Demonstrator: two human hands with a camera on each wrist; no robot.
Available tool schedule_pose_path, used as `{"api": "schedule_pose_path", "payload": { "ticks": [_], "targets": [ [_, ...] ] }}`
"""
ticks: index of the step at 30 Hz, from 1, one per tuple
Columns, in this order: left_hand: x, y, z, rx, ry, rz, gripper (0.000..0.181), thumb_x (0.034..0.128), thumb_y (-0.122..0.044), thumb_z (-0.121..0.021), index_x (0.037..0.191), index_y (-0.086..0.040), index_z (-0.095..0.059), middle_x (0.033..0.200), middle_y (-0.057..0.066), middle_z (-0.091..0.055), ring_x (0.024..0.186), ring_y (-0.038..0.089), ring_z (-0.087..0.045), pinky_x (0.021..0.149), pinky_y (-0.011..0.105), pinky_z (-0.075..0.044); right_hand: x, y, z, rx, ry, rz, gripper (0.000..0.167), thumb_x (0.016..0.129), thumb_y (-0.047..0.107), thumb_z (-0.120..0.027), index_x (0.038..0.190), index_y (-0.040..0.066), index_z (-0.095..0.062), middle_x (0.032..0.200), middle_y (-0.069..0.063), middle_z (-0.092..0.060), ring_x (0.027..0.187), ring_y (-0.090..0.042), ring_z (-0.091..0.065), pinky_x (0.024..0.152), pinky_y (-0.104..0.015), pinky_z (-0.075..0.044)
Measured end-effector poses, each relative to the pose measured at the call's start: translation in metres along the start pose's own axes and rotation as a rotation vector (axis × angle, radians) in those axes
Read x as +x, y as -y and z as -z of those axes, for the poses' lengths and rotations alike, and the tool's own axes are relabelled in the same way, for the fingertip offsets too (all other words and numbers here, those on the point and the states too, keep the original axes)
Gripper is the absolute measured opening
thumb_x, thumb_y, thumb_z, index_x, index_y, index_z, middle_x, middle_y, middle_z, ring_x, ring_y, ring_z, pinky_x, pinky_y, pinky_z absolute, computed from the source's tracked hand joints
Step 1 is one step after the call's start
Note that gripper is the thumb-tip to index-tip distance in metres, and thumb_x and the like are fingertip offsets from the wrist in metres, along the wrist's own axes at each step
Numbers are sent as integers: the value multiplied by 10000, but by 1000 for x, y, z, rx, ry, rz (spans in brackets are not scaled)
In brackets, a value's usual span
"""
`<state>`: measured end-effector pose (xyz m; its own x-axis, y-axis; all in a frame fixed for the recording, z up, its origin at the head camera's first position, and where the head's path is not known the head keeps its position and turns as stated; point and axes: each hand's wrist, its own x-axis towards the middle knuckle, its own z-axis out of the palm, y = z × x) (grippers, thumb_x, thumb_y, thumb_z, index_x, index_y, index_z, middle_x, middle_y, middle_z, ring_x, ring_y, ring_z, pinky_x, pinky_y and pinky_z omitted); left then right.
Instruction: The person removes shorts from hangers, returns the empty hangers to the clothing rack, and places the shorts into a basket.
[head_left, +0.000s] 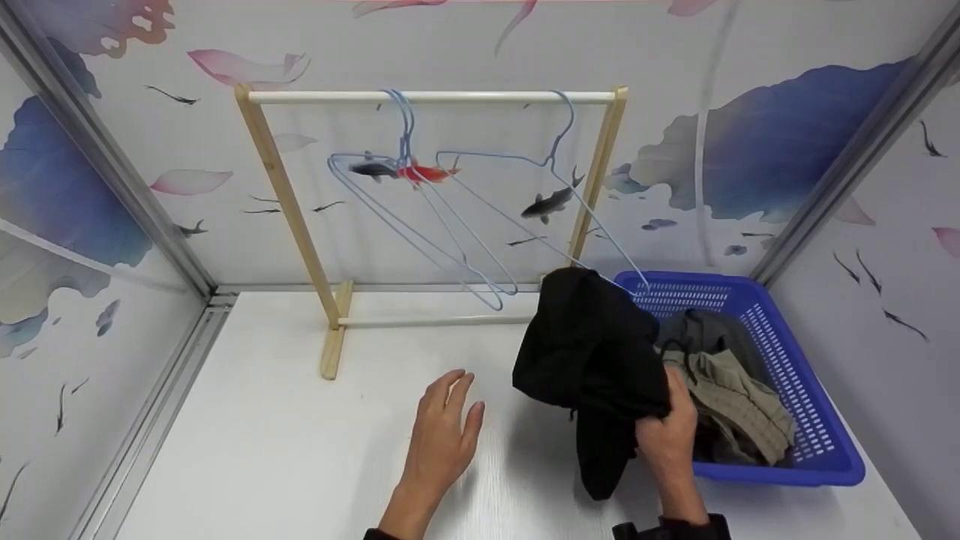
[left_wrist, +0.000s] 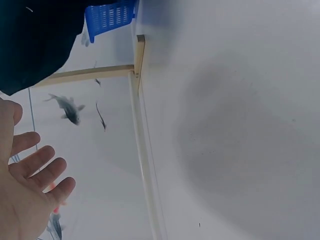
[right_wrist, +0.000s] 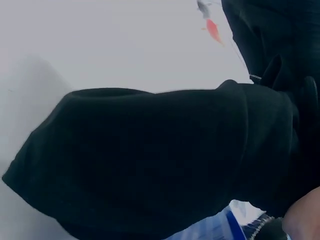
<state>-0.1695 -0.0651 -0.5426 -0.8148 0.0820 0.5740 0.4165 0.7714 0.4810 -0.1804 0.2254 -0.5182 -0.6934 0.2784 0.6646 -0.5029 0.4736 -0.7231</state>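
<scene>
A bunched black garment hangs from my right hand, which grips its right side in the head view. The cloth fills most of the right wrist view, with only a bit of the hand at the lower right corner. Apart from the garment, to its left, my left hand is held above the table with its fingers extended and nothing in it. In the left wrist view the left hand shows spread fingers below the dark cloth. What kind of garment it is cannot be made out.
A wooden rack with a white rail stands at the back. Blue wire hangers hang left of its middle, another hanger on the right. A blue basket on the right holds a khaki garment and a grey one.
</scene>
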Motion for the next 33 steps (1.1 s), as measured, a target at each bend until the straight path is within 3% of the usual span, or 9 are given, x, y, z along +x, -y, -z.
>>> {"api": "schedule_pose_path", "payload": {
  "ticks": [4, 13, 17, 22, 25, 28, 30, 32, 33],
  "targets": [
    [0, -1, -1, -1, 6, -8, 365, 1012, -222, -664, 1312, -13, -653, 1338, 147, -616, 1268, 313, -586, 1038, 493, -495, 3, 5, 10, 10, -25, -16, 247, 896, -163, -581, 1128, -122, -656, 1139, 252, -596, 1051, 69, -559, 925, -113, -394],
    [1, -3, -1, 6, 41, 14, 384, 1025, -248, -648, 1338, -26, -642, 1358, 135, -608, 1292, 302, -574, 1069, 484, -475, 11, 17, 30, -51, -75, -224, 297, 1015, 45, -570, 1290, -58, -621, 1127, 329, -585, 1053, 101, -549, 898, -115, -395],
    [1, -4, -1, 15, 50, 23, 383, 1029, -252, -640, 1341, -30, -641, 1362, 128, -605, 1296, 297, -570, 1074, 482, -470, 17, 17, 37, -61, -127, -247, 352, 1014, 51, -564, 1342, -69, -610, 1160, 322, -590, 1058, 122, -547, 902, -109, -404],
    [1, -4, 0, 22, 59, 37, 388, 1037, -272, -626, 1347, -38, -640, 1367, 123, -602, 1304, 294, -565, 1083, 483, -464, 26, 12, 46, -7, -184, -204, 400, 994, -8, -560, 1385, -87, -577, 1224, 259, -607, 1115, 93, -559, 941, -112, -420],
    [1, -4, 0, 21, 60, 36, 391, 1038, -272, -624, 1348, -35, -640, 1367, 127, -602, 1301, 298, -567, 1081, 488, -465, 34, 6, 51, 85, -239, -161, 304, 947, -98, -562, 1243, -137, -618, 1090, 186, -651, 1016, 18, -589, 895, -149, -446],
    [2, -3, 0, 16, 54, 30, 387, 1034, -259, -631, 1345, -30, -641, 1361, 131, -604, 1296, 301, -569, 1077, 491, -468, 39, 2, 56, 101, -329, -208, 199, 895, -103, -611, 1011, 32, -700, 913, 168, -644, 865, -5, -576, 799, -158, -448],
    [2, -2, 0, 11, 52, 23, 386, 1031, -251, -635, 1344, -26, -640, 1359, 133, -603, 1294, 303, -569, 1075, 492, -469, 43, 1, 59, 125, -392, -256, 220, 864, -111, -630, 911, 93, -700, 847, 140, -640, 809, -20, -568, 771, -166, -448],
    [2, -2, 0, 9, 49, 12, 385, 1031, -247, -635, 1344, -22, -638, 1357, 135, -601, 1290, 304, -569, 1071, 492, -471, 46, -1, 62, 172, -442, -311, 303, 849, -106, -638, 921, 180, -712, 843, 135, -659, 808, -22, -585, 769, -163, -454],
    [2, -1, 0, 9, 46, 6, 384, 1031, -244, -635, 1342, -19, -638, 1356, 136, -599, 1288, 304, -568, 1066, 491, -473, 48, -3, 63, 214, -458, -316, 286, 852, -114, -634, 938, 144, -723, 856, 106, -670, 821, -40, -593, 781, -175, -464]
  ]
}}
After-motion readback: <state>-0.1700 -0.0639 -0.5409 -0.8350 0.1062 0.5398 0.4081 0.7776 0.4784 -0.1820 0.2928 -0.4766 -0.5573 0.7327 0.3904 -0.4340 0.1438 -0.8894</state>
